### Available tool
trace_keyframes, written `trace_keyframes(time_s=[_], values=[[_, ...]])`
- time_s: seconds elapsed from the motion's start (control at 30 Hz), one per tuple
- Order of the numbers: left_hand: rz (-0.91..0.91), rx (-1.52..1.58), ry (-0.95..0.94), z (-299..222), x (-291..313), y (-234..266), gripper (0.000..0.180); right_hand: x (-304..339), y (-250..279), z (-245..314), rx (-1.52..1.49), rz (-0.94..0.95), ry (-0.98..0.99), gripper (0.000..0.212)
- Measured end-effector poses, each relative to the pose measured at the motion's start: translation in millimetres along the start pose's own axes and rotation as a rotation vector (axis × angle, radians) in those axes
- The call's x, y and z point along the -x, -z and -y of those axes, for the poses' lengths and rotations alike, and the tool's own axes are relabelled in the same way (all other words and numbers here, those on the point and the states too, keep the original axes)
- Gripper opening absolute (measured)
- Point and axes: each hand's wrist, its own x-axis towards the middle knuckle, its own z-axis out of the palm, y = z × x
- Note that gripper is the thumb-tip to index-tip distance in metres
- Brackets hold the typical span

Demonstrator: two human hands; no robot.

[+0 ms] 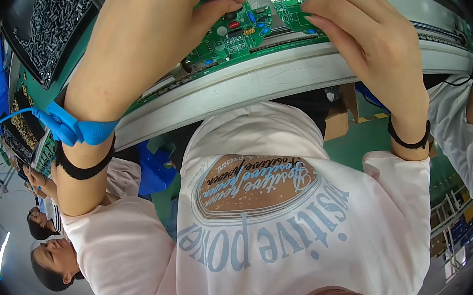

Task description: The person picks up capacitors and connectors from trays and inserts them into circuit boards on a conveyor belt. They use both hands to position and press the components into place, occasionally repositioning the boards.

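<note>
Two green circuit boards lie side by side on a metal-railed line at the top. The left circuit board carries blue, red and black components. Over its far part my left hand has thumb and finger pinched together; whatever is between them is hidden. My right hand reaches over the right circuit board, which has fewer parts showing. Its thumb and fingertips are drawn together at the board's right side, and any small part in them cannot be made out. A blue wrist strap with a cord circles my left forearm.
A pale metal rail runs across in front of me. At upper left stands a black tray of small dark components, with further parts bins beyond. Other people work on the left, and a white sleeve is close on the right. A cardboard box sits below.
</note>
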Motion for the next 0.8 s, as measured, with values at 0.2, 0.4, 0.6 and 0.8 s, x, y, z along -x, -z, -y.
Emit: trace_keyframes(time_s=[0.2,0.4,0.6,0.8], values=[[-0.027,0.042,-0.024,1,-2,-2,0.012,1,0,0,0.009,0.008,-0.009,0.020],[-0.017,-0.118,-0.100,-3,-1,-1,0.009,1,2,1,0.008,0.010,-0.008,0.020],[-0.001,-0.219,-0.167,-5,-3,-2,0.006,3,1,-1,0.010,0.014,-0.012,0.019],[-0.042,-0.286,-0.211,-13,-3,-14,0.005,1,-3,-1,0.012,0.029,-0.006,0.019]])
